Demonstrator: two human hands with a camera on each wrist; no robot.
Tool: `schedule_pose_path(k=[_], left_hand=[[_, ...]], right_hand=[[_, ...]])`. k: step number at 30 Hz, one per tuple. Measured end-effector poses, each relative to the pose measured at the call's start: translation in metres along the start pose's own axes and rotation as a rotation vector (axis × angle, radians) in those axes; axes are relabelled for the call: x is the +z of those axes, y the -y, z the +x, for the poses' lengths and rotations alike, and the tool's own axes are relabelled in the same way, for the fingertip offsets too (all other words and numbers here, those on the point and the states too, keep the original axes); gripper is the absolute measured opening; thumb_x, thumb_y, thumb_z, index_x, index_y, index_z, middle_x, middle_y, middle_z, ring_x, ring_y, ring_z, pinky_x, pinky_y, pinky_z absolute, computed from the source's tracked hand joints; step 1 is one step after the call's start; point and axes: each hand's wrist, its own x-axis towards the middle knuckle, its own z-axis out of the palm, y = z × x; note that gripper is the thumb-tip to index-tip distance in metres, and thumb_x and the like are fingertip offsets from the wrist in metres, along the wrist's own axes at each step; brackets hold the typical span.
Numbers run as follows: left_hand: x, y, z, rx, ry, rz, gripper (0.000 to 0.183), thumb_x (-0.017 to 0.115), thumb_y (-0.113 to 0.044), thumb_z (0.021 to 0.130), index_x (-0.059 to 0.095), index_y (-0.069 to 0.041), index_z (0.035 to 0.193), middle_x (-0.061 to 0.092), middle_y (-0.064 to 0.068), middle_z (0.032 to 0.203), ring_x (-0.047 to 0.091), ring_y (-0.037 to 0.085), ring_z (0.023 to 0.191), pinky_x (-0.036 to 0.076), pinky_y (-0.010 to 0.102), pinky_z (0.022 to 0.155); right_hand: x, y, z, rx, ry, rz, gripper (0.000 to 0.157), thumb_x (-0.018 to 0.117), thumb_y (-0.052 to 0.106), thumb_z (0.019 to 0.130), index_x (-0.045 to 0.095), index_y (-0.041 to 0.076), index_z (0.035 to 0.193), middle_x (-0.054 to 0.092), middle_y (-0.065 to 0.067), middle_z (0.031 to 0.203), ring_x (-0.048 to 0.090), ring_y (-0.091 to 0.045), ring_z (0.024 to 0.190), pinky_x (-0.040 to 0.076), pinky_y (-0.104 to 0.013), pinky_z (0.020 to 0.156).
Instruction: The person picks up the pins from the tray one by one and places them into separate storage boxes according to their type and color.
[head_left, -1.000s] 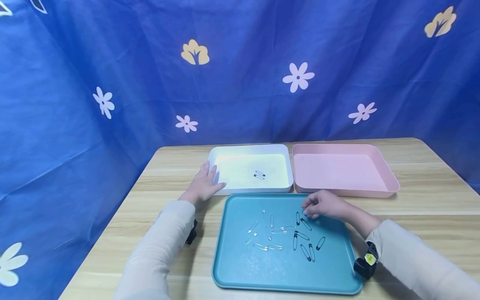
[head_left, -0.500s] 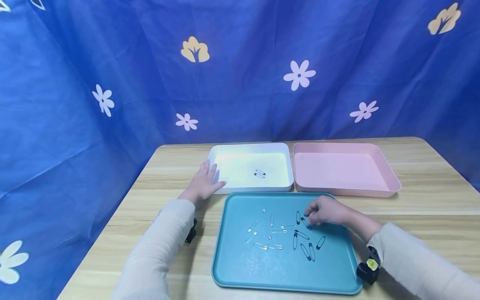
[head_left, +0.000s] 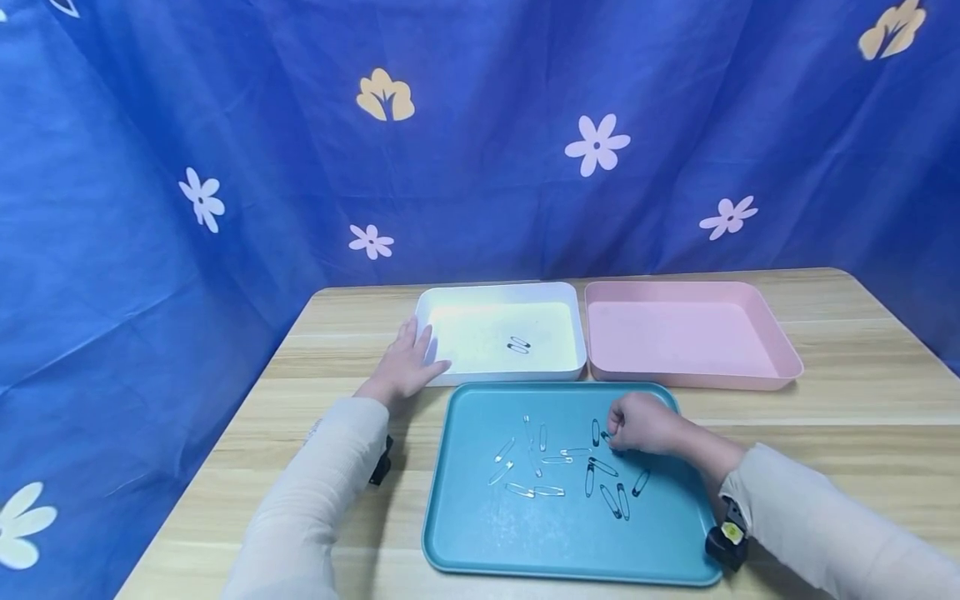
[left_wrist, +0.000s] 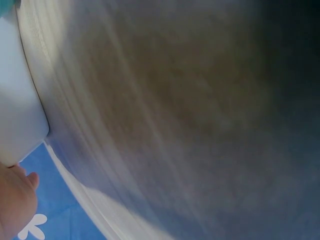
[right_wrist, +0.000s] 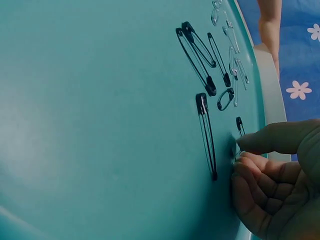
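My right hand is over the far right of the teal tray, its thumb and curled fingers pinching a black safety pin. In the right wrist view, the fingertips hide most of that pin. Close by lies another black safety pin. Several more black safety pins lie to the right of a group of silver safety pins. My left hand rests with spread fingers at the left side of the white tray, which holds two black safety pins.
A pink tray stands right of the white one, behind the teal tray. Beneath them is a wooden table, with a blue flowered curtain behind it. The left wrist view shows mostly blurred tabletop.
My right hand has come down slightly nearer me onto a black safety pin, and its fingers have closed in on it. The left hand stays at the white tray.
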Motion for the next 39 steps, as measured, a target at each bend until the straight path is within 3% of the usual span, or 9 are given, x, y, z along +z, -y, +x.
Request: schedule_pose_path(k=[8, 19, 29, 39], left_hand=[[-0.001, -0.001, -0.001, -0.003, 0.003, -0.005, 0.078, 0.038, -0.052, 0.084, 0.011, -0.002, 0.137, -0.009, 0.019, 0.141, -0.008, 0.032, 0.127, 0.008, 0.049, 0.1], [-0.001, -0.002, -0.002, 0.001, 0.001, -0.026, 0.077, 0.039, -0.05, 0.084, 0.012, -0.001, 0.137, -0.008, 0.019, 0.141, -0.008, 0.032, 0.127, 0.006, 0.048, 0.1], [-0.002, -0.003, -0.004, 0.004, 0.0, -0.006, 0.076, 0.039, -0.05, 0.085, 0.014, 0.0, 0.137, -0.006, 0.02, 0.141, -0.005, 0.034, 0.127, 0.008, 0.049, 0.1], [-0.003, -0.003, -0.003, 0.001, -0.004, -0.001, 0.076, 0.038, -0.05, 0.085, 0.013, 0.0, 0.137, -0.006, 0.02, 0.141, -0.006, 0.033, 0.127, 0.009, 0.049, 0.1]], right_hand=[[-0.002, -0.002, 0.002, -0.037, 0.037, -0.007, 0.014, 0.056, 0.001, 0.071, 0.052, 0.008, 0.061, 0.048, 0.0, 0.054, 0.047, -0.014, 0.051, 0.039, -0.025, 0.049], [-0.005, -0.012, 0.004, -0.067, 0.086, 0.203, 0.01, 0.054, 0.001, 0.075, 0.051, 0.004, 0.066, 0.048, -0.003, 0.057, 0.047, -0.016, 0.051, 0.039, -0.027, 0.048], [-0.011, -0.011, 0.007, -0.097, 0.157, 0.316, 0.008, 0.053, 0.003, 0.079, 0.052, -0.001, 0.071, 0.053, -0.007, 0.063, 0.054, -0.018, 0.057, 0.048, -0.032, 0.054], [-0.015, -0.006, 0.013, -0.121, 0.146, 0.373, 0.007, 0.05, 0.004, 0.081, 0.052, -0.001, 0.077, 0.055, -0.01, 0.069, 0.056, -0.021, 0.06, 0.049, -0.034, 0.055]])
